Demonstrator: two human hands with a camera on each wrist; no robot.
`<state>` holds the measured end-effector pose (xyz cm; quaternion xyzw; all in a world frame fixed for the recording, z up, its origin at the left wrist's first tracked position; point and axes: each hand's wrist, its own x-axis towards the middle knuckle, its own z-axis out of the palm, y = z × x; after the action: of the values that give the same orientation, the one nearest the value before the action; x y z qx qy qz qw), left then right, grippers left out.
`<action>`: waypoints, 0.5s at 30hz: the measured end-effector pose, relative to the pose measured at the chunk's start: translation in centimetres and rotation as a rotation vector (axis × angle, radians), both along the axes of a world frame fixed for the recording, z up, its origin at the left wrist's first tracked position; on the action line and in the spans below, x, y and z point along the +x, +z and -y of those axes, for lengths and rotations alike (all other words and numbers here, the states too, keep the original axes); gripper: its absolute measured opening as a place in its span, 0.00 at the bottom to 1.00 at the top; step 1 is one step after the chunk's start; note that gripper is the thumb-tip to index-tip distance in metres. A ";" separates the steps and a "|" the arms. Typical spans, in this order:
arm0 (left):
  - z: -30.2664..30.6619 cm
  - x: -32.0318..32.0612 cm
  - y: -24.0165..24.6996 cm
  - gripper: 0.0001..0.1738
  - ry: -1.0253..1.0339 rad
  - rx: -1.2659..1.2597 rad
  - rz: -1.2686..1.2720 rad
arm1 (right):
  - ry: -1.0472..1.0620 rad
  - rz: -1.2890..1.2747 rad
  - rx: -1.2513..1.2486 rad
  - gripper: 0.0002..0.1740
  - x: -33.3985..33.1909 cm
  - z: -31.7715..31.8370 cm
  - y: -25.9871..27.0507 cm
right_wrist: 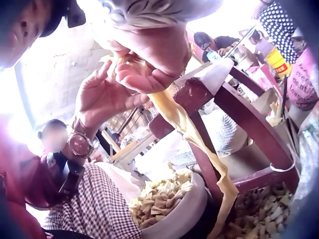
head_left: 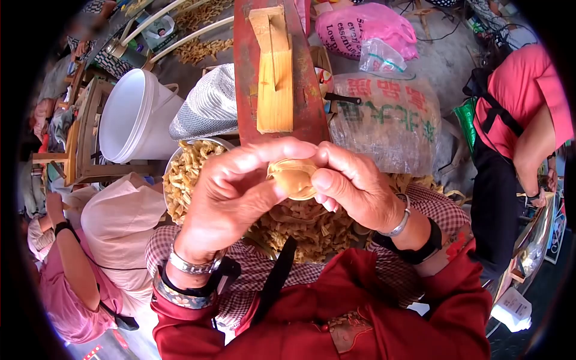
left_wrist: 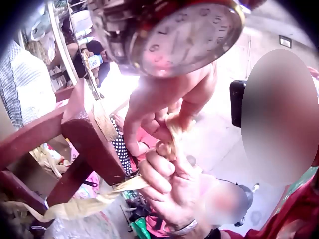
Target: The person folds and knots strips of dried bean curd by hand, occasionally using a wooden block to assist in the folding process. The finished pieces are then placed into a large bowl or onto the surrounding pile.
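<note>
A glossy, tan-yellow strip [head_left: 292, 179] is bunched into a rounded fold between both hands, above the lap. My left hand [head_left: 225, 192] pinches the fold's left side between thumb and fingers. On the other side, the thumb and fingers of my right hand [head_left: 359, 187] grip it. The right wrist view shows a long, soft tail of the strip [right_wrist: 187, 127] hanging below the hands beside a dark red bench leg. In the left wrist view this tail [left_wrist: 82, 206] trails off to the lower left. Fingers hide part of the fold.
Ahead stands a red bench [head_left: 246, 72] bearing a wooden block [head_left: 276, 114] with a thin upright piece. A basin [right_wrist: 192, 214] holds many tan folded pieces; more lie below the hands. A white bucket [head_left: 123, 120] and wrapped bale [head_left: 384, 129] flank the bench. Other people sit at both sides.
</note>
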<state>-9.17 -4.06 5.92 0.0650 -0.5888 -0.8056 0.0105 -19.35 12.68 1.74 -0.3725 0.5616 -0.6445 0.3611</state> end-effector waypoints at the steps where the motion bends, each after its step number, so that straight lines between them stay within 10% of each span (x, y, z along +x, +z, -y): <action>1: 0.7 -0.5 -0.8 0.26 -0.070 -0.346 -0.185 | 0.011 0.074 0.011 0.14 0.1 -0.2 -0.1; 2: 1.0 -0.8 -1.1 0.27 -0.113 -0.690 -0.332 | 0.023 0.148 0.021 0.14 0.2 -0.3 -0.1; 9: -0.6 -0.5 -1.3 0.31 -0.070 -0.962 -0.268 | -0.024 0.132 0.035 0.13 0.9 -0.1 -0.2; 15: -1.3 0.2 -1.2 0.35 -0.003 0.040 0.073 | -0.150 -0.025 -0.083 0.19 0.3 -0.1 0.2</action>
<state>-8.98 -2.75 4.71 0.0938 -0.5728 -0.8142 -0.0134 -19.01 12.75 1.97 -0.3520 0.5652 -0.6877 0.2892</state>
